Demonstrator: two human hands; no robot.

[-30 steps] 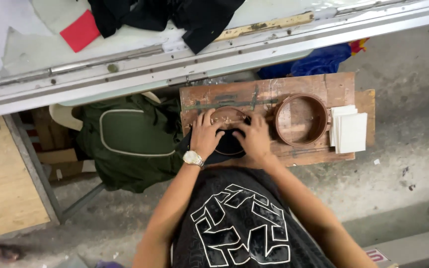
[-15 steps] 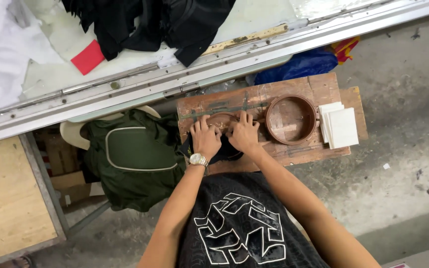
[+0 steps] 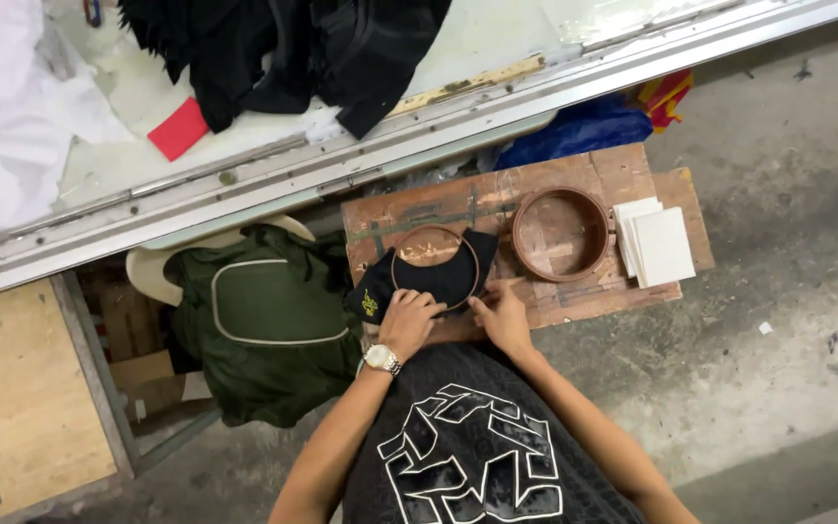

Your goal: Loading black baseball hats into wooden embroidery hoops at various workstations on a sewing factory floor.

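A small brown hoop (image 3: 435, 264) lies on a piece of black fabric (image 3: 417, 283) on a worn wooden board (image 3: 497, 204). My left hand (image 3: 409, 322), with a wristwatch, rests on the fabric's near edge below the hoop. My right hand (image 3: 501, 318) presses the board and the fabric's right corner with fingers spread. A larger brown hoop (image 3: 562, 233) lies to the right of the small one. Beside it sits a stack of white square sheets (image 3: 658, 245).
A long metal-edged table (image 3: 273, 175) runs across the top with black garments (image 3: 293, 49), white cloth (image 3: 2, 107) and a red piece (image 3: 178, 128). A green bag (image 3: 264, 325) sits left of the board, blue cloth (image 3: 574, 131) behind it, a plywood panel (image 3: 12, 408) far left.
Both hands have slid back from on top of the small hoop to the fabric's near edge, uncovering the hoop. The view has shifted slightly.
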